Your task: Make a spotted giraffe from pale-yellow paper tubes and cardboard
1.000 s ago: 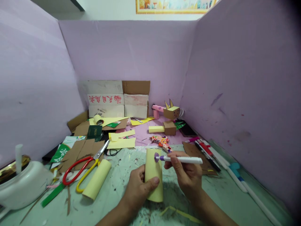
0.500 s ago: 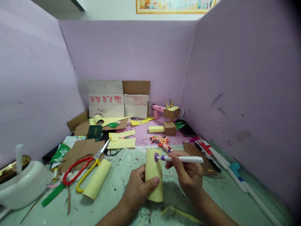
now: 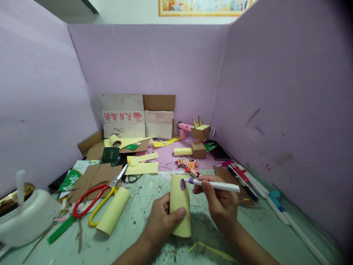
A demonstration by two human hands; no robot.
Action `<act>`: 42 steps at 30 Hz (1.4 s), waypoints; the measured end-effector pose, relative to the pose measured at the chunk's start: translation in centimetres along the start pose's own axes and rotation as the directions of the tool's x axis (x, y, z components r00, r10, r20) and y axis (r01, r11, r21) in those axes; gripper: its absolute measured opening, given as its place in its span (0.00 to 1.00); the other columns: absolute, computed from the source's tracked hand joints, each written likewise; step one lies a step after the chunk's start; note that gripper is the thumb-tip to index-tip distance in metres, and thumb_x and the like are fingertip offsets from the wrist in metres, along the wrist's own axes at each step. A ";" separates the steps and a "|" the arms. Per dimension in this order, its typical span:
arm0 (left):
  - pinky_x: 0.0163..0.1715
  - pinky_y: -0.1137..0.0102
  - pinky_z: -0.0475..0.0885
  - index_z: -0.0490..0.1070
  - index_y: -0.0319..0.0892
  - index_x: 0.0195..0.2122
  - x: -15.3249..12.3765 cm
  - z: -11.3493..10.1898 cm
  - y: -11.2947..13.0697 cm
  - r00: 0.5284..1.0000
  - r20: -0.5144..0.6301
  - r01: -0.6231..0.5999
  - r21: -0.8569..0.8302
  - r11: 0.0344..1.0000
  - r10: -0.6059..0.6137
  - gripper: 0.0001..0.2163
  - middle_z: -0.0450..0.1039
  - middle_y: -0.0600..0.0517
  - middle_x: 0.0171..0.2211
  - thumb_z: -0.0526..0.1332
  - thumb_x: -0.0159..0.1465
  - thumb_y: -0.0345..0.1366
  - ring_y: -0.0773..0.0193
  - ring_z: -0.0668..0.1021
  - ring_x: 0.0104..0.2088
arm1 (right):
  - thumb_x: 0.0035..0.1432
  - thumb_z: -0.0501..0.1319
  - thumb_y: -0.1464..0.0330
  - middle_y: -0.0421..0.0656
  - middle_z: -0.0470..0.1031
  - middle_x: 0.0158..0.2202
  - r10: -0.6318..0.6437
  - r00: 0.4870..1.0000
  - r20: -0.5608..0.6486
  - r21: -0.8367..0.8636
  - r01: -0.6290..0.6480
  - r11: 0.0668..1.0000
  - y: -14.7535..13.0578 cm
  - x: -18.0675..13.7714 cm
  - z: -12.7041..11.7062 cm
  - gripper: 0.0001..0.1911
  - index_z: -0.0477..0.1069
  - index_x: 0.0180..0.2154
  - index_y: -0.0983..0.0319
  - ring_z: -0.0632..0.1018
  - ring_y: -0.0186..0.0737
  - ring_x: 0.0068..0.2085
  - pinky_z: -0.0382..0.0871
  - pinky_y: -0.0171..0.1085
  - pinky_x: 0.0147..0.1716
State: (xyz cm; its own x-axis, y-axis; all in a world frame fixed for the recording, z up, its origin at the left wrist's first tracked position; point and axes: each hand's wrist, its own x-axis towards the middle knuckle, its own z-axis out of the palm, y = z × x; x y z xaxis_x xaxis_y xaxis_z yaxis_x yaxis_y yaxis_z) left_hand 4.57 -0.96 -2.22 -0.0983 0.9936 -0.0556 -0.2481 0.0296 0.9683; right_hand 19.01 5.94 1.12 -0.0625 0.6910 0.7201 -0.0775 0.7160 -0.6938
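A pale yellow paper tube (image 3: 179, 200) stands nearly upright in front of me, gripped low by my left hand (image 3: 164, 217) with the thumb across its front. Near the tube's top is a purple oval patch (image 3: 183, 184). My right hand (image 3: 220, 202) pinches a white marker (image 3: 222, 186) with a purple collar, its tip at the patch's upper right edge. To the left lies a second yellow paper tube (image 3: 113, 211), beside scissors (image 3: 100, 198) with one red and one yellow handle.
White glue gun or pot-like vessel (image 3: 30, 217) at left. Cardboard pieces (image 3: 96, 180) and yellow paper strips (image 3: 142, 168) lie behind. Several markers (image 3: 242, 176) rest at right by the purple wall (image 3: 289, 110). A cardboard animal head (image 3: 200, 131) stands at the back.
The marker tip has shifted slightly up and right on the purple patch. My left hand and the tube stay nearly in place.
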 end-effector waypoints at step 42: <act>0.32 0.66 0.72 0.68 0.38 0.41 -0.2 0.2 2.1 0.978 0.071 0.208 -0.286 0.935 -0.196 0.30 0.76 0.46 0.35 0.76 0.36 0.33 0.59 0.78 0.30 | 0.63 0.58 0.71 0.37 0.73 0.22 0.007 0.984 0.177 0.035 -0.013 0.999 0.4 -0.8 -0.2 0.05 0.72 0.35 0.60 0.75 0.32 0.22 0.69 0.30 0.23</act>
State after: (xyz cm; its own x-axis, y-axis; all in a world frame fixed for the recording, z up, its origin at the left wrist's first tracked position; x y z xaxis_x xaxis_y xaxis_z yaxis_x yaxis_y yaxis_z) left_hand 4.27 -1.04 -0.16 0.0213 0.9738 -0.2264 -0.5281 0.2032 0.8245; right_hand 19.21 5.72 0.26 -0.2380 0.6673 0.7057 -0.1113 0.7031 -0.7023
